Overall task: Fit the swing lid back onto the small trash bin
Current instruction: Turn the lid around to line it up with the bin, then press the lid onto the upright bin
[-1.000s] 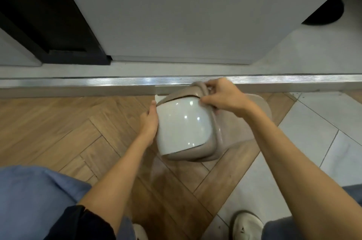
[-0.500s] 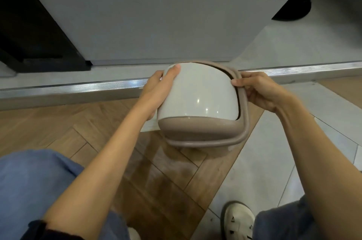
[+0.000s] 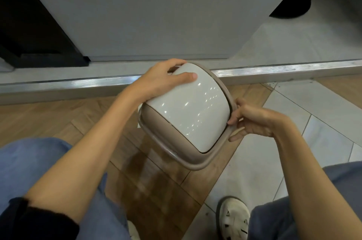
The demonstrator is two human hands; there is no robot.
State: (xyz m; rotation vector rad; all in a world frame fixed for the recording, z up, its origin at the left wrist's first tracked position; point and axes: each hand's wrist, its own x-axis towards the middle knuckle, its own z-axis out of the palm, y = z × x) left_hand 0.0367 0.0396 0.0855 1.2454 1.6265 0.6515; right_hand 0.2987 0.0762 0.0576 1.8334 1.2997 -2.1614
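Note:
The swing lid is a glossy white flap [image 3: 193, 108] set in a taupe frame [image 3: 197, 160], held tilted in the air above the floor. My left hand [image 3: 159, 81] grips its upper left corner, thumb lying on the white flap. My right hand [image 3: 254, 122] pinches the frame's right edge with the fingertips. A bit of pale bin body [image 3: 139, 114] shows under the lid's left side; the rest of the bin is hidden behind the lid.
Below lies herringbone wood floor [image 3: 49, 120], with white tiles [image 3: 313, 122] to the right. A metal threshold strip [image 3: 98, 83] runs across behind the lid. A grey cabinet [image 3: 156, 14] stands beyond it. My knees in blue trousers and a white shoe [image 3: 233, 218] are near.
The lid has turned clockwise in my hands and now sits diagonally. My left thumb has slid onto the white flap; my right hand has dropped lower along the frame's right edge.

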